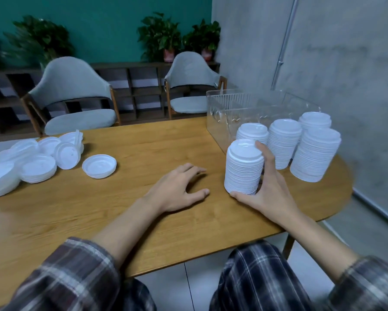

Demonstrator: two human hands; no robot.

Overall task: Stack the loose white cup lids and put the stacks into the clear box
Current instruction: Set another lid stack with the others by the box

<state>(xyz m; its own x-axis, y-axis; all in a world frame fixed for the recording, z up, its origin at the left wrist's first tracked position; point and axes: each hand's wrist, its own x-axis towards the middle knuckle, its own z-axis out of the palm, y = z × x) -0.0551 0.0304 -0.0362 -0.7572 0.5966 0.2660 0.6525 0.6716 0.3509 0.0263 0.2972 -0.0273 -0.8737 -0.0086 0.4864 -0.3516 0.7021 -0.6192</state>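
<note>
Just beside the clear box (218, 108), right hand (268, 190) grips lid stack (242, 169).

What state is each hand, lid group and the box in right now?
Right hand, grips the held stack.
Held stack, upright on the table.
Left hand, open, flat on the table.
Clear box, open-topped.
Other stacks, upright at the clear box; inside or outside unclear.
Loose lids, unstacked heap, left.
</note>
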